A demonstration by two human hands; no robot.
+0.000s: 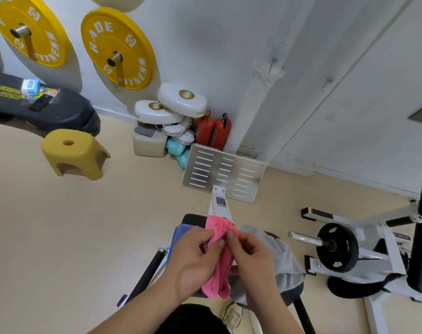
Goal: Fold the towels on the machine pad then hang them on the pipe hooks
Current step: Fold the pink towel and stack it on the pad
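From the head camera I see both hands over the black machine pad [293, 293], low in the middle of the view. My left hand [195, 259] and right hand [255, 259] are both closed narrowly on the pink towel [220, 278], with thumbs and forefingers pinching its upper edge. The towel hangs bunched between them, just above the pad. A blue towel [181, 233] lies on the pad's left side and a grey towel [283, 256] is draped over its right side.

Beyond the pad stands a slotted metal footplate [225, 174] on the beige floor [84, 225]. Behind that is the white wall, where a wrapped pipe [254, 97] carries two small hooks [274, 61]. Red fire extinguishers [214, 131] and stacked white pads [171, 107] stand left of the pipe's foot. Far left of the pad sits a yellow stool [74, 153], and yellow weight plates [117, 48] are mounted on the wall above it. Right of the pad is a white frame holding a black plate [336, 247].
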